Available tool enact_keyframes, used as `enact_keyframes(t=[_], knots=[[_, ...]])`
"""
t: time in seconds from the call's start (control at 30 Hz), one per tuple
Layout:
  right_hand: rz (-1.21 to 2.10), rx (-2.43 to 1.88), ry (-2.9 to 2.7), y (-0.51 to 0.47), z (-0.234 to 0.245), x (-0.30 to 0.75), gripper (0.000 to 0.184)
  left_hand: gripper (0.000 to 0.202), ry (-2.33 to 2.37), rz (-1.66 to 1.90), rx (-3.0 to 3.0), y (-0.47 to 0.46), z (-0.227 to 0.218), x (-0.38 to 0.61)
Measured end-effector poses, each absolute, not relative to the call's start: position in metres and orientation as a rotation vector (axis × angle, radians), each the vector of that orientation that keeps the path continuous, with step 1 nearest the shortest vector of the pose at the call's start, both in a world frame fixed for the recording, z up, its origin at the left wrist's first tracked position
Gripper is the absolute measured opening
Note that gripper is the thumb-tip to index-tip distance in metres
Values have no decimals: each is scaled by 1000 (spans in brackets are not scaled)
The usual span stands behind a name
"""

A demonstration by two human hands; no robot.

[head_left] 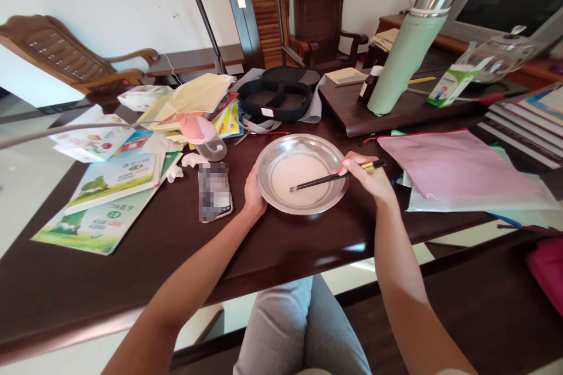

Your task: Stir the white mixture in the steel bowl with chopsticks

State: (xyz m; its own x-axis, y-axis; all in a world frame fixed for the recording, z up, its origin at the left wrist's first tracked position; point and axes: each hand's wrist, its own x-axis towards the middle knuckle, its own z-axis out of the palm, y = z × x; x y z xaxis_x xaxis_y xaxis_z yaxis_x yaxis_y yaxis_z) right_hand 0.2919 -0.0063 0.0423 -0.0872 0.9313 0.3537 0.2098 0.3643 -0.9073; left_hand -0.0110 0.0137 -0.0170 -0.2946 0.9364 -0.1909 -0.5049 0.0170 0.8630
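Note:
A shallow steel plate (328, 155) holding a pale white batter sits on the dark wooden table (281, 246) in front of me. My left hand (254, 194) grips the plate's left rim, fingers curled against it. My right hand (367, 174) is closed on a pair of black chopsticks (328, 177). Their tips rest in the batter near the plate's middle. A phone (214, 191) lies flat just left of my left hand.
Left of the plate lie picture books (109, 199), tissues and a pink-capped bottle (204, 137). A pink folder (457, 167) lies at right. Behind are a black divided tray (275, 99), a green thermos (407, 53), a glass kettle (499, 55) and wooden chairs (323, 23).

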Motion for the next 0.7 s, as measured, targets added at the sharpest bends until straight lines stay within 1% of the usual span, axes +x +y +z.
enact_keyframes(t=[0.1,0.23,0.33,0.47,0.63,0.7], knots=[[792,-1087,-1571,-4,41,290,67,37,1092,1552,542,13,-18,-12],[698,-1129,-1389,-3,42,299,70,37,1099,1550,548,13,-17,-12],[766,-1104,-1407,-6,43,300,72,36,1111,1552,562,13,-15,-11],[851,-1058,-1592,-6,42,290,67,34,1095,1555,531,12,-14,-10],[689,-1118,-1448,-3,41,296,67,34,1103,1562,554,12,-14,-10],[693,-1104,-1393,-4,42,300,69,34,1105,1565,563,12,-14,-10]])
